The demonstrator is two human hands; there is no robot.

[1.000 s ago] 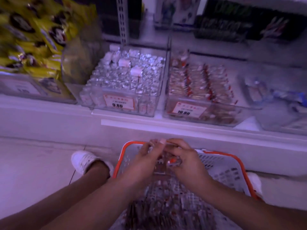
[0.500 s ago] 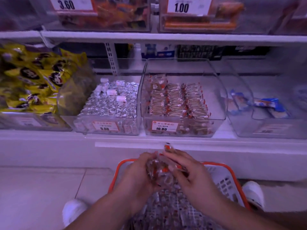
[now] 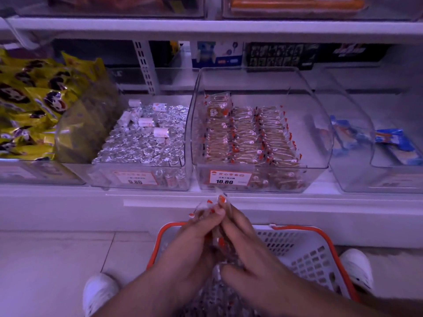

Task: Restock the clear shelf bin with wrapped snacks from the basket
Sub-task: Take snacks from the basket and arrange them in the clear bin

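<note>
- L hand (image 3: 190, 245) + R hand (image 3: 247, 255) pressed together above basket (image 3: 320, 255), both clamping a bunch of wrapped snacks (image 3: 207, 208)
- L fingers (image 3: 215, 213) curled tight round bunch; R fingers (image 3: 235, 219) nearly straight along its other side, thumb tucked in low
- wrapper ends stick out past fingertips
- clear shelf bin (image 3: 320, 143), tag 10.80, straight ahead on shelf, part full w/ same snacks in rows
- more snacks in basket under wrists

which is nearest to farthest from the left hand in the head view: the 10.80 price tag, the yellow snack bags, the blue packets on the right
Measured from the left hand:
1. 10.80 price tag, on the clear bin's front, just above the hand.
2. Yellow snack bags, up on the shelf's far left.
3. Blue packets, in the bin at the far right.
</note>
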